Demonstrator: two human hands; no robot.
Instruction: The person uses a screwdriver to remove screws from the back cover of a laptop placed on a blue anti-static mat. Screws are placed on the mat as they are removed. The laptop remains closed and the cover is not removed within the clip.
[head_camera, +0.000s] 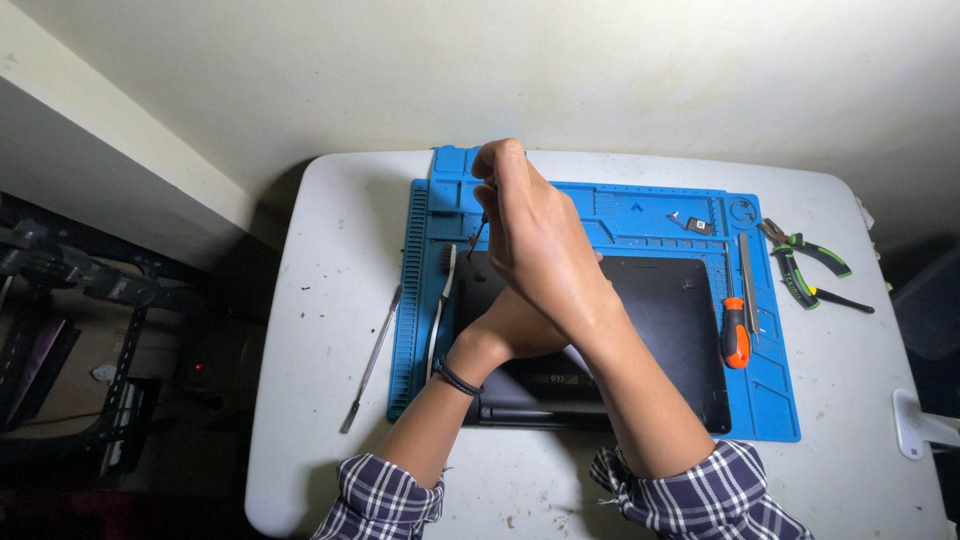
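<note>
Hands (535, 260) two, laptop (670, 320) one

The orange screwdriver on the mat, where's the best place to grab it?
Probably by the orange handle, from above. The screwdriver lies flat on the blue mat right of the black laptop, handle toward you, thin shaft pointing away. The handle is the thickest part.

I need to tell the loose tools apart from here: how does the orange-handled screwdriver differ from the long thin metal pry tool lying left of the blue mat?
The orange-handled screwdriver lies on the blue silicone work mat, right of the black laptop; the thin metal pry tool lies off the mat on the white table. The screwdriver has a thick orange and black grip; the pry tool is bare slim metal, and longer. The screwdriver lies straight, the pry tool slanted. Neither hand touches either.
</note>
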